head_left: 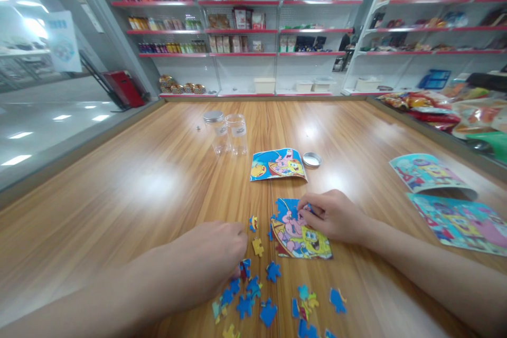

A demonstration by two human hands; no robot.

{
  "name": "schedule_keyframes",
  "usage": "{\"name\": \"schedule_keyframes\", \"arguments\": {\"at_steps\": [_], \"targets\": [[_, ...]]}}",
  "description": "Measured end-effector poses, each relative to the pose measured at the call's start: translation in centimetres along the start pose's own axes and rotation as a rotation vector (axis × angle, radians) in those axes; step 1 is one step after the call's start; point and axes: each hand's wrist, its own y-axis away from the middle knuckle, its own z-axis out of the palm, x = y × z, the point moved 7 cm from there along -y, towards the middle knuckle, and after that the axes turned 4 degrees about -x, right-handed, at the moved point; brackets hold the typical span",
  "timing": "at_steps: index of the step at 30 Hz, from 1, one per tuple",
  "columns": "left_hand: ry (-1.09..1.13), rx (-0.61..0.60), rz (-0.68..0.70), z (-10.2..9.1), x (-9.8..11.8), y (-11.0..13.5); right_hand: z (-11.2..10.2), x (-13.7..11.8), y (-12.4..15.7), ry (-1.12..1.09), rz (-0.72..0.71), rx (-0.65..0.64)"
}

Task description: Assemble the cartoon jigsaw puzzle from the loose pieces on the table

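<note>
A partly joined cartoon jigsaw puzzle (291, 235) lies on the wooden table in front of me. My right hand (335, 216) is closed, its thumb and index finger pinched against the puzzle's upper right part, covering that corner. To the left, my left hand (217, 253) is curled down low at the loose pieces; its fingertips are mostly hidden, and I cannot see what they hold. Nearby are a yellow puzzle piece (257, 246) and a blue puzzle piece (273, 271). Several more loose pieces (268, 312) are scattered below. Beyond the puzzle lies a matching picture sheet (277, 163), slightly curled.
A lidded clear jar (219, 137) and an open clear jar (237, 137) stand farther back. A metal lid (312, 159) lies right of the picture sheet. Two other picture sheets (461, 224) are at the right. Snack bags (428, 111) lie past the table's right edge; stocked shelves (241, 31) stand behind.
</note>
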Motion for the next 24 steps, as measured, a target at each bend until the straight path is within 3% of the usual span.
{"name": "schedule_keyframes", "arguments": {"at_steps": [5, 10, 16, 19, 24], "targets": [[0.06, 0.024, -0.05, 0.1, -0.5, 0.2, -0.1, 0.0, 0.0, 0.002, -0.005, 0.005], [0.192, 0.015, -0.003, 0.5, -0.9, 0.3, -0.1, -0.1, 0.0, 0.006, -0.001, 0.01], [0.32, 0.093, 0.067, -1.0, -1.7, 0.3, -0.2, -0.2, 0.0, 0.007, -0.001, 0.009], [0.498, 0.216, 0.113, -1.5, -2.2, -1.5, -0.1, -0.2, -0.1, 0.008, -0.005, 0.01], [0.614, 0.596, 0.046, -1.4, -4.5, -4.6, -0.1, -0.2, -0.1, 0.008, -0.011, 0.02]]}}
